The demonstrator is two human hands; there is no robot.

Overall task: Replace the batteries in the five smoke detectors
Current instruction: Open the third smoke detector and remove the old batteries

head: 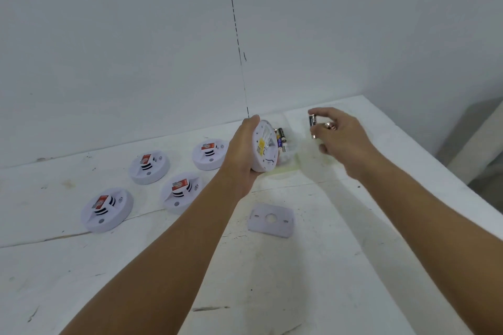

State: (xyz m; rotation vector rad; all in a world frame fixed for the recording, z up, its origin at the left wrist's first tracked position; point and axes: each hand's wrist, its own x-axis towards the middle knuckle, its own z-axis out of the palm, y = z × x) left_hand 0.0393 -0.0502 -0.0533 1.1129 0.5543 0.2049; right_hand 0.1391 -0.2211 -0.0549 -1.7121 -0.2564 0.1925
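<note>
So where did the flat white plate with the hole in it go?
In the head view the flat white plate lies on the white table, between the two forearms, nearer the camera than the smoke detector held by the left hand.

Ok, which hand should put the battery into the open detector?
Right. The right hand already pinches a battery, and the left hand grips the smoke detector on edge, its back facing the right hand.
</note>
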